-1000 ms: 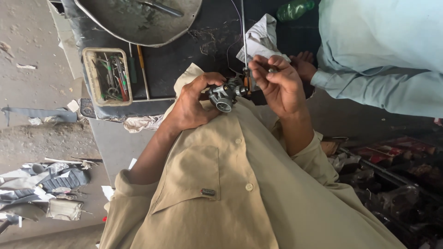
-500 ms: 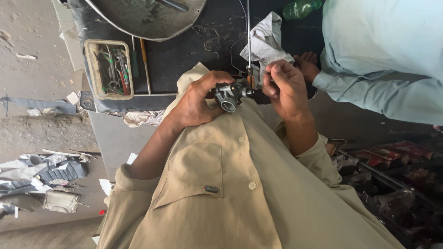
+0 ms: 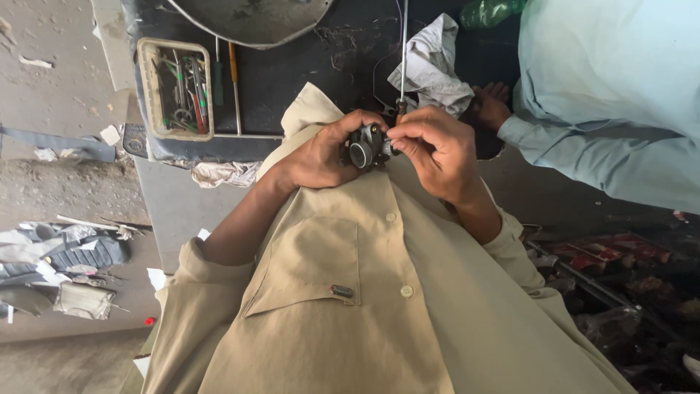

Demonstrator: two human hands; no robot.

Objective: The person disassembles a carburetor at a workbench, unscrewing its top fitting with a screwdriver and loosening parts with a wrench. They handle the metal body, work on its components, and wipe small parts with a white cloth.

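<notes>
Carburettor-like metal part (image 3: 367, 147) sits gripped in our left hand (image 3: 321, 155); right hand (image 3: 436, 149) fingertips, earlier higher, now pinch its side beside the screwdriver (image 3: 402, 51). We judge adjustment under way.

No screens or signs are seen. Flat red packages (image 3: 611, 252) with dark markings are stacked at the right side, below the pale blue sleeve. A green plastic bottle (image 3: 490, 12) is laid at the top edge on the dark tabletop (image 3: 292, 87). Its label cannot be made out.
</notes>
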